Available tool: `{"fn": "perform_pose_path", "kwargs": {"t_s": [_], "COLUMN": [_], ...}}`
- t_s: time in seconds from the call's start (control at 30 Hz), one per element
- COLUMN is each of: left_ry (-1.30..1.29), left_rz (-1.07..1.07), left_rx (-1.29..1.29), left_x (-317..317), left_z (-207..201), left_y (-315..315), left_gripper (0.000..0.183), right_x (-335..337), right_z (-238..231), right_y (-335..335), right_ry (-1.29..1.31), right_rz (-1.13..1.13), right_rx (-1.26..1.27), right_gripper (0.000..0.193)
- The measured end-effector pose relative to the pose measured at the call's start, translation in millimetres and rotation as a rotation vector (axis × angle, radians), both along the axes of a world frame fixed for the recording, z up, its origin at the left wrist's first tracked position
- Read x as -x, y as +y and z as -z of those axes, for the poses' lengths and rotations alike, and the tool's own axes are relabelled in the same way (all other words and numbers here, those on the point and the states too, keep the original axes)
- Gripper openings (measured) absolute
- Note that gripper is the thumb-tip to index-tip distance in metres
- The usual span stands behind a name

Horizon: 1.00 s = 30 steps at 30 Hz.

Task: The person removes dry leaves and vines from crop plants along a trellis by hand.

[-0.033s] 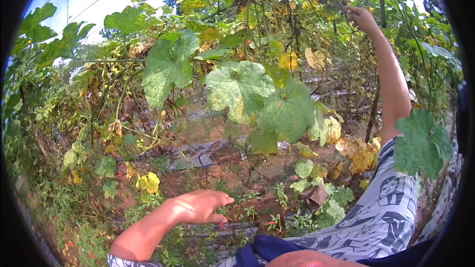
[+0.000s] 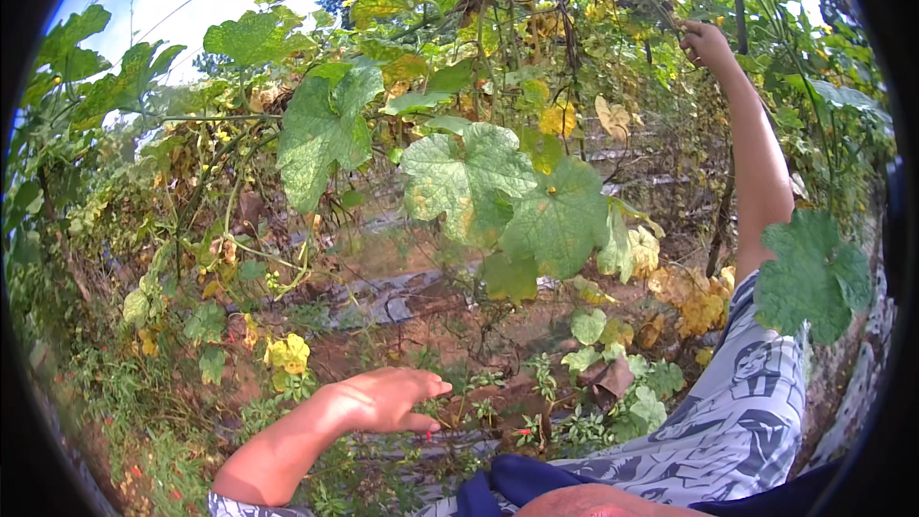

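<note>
**Green overhead, reaching up to a vine stem [image 2: 655, 6] with the right hand [image 2: 706, 45]**

In the head view, stretching far up toward the upper right with the right hand, arm nearly straight. Bending the fingers inward at the lower end of the stem, with most of its length sloping away above and to the left of the hand. Meeting at the fingertips, by the look of it; at this size, cannot tell whether gripped or only touched.

Holding the left hand [image 2: 388, 402] low in front of the body, back turned upward, fingers extended, thumb spread well away, nothing in its hold. Well apart from the stem there, far below and to the left. Hovering near low green plants, with a small red spot [image 2: 428, 435] just beside the thumb.

Between the two hands, can see broad green leaves [image 2: 469, 182] hanging, partly mottled with yellow. Below and beyond, brown soil [image 2: 364, 354] crossed by grey sheeting [image 2: 388, 304]. At right, near the dry yellow-brown leaves [image 2: 694, 297], can see a lobed green leaf [image 2: 814, 273] overlapping the patterned sleeve [image 2: 756, 402].
</note>
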State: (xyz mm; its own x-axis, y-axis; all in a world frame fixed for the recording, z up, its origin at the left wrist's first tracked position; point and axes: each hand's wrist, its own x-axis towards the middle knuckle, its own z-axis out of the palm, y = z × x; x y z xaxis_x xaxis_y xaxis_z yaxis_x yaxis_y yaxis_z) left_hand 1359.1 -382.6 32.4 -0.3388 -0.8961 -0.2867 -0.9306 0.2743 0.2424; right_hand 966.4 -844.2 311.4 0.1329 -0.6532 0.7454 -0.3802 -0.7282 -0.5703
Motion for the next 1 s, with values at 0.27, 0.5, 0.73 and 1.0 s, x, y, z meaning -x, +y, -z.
{"fn": "perform_pose_path", "kwargs": {"t_s": [0.27, 0.5, 0.73, 1.0], "left_ry": [-0.016, -0.04, -0.004, -0.049], "left_rz": [0.005, -0.062, 0.016, -0.095], "left_rx": [-0.007, -0.028, -0.033, -0.021], "left_x": [-5, 9, 40, 35], "left_z": [15, 0, -2, -1], "left_y": [-2, 7, 4, 21], "left_gripper": [0.065, 0.064, 0.062, 0.064], "right_x": [73, -109, -153, -227], "right_z": [42, 48, 20, -15], "right_y": [-43, 79, 53, 104], "right_ry": [-0.876, 0.098, -0.314, -0.438], "right_rz": [0.182, 0.281, -0.039, -0.023], "right_rx": [0.355, 0.466, 0.588, 0.932], "right_gripper": [0.03, 0.039, 0.032, 0.02]}}
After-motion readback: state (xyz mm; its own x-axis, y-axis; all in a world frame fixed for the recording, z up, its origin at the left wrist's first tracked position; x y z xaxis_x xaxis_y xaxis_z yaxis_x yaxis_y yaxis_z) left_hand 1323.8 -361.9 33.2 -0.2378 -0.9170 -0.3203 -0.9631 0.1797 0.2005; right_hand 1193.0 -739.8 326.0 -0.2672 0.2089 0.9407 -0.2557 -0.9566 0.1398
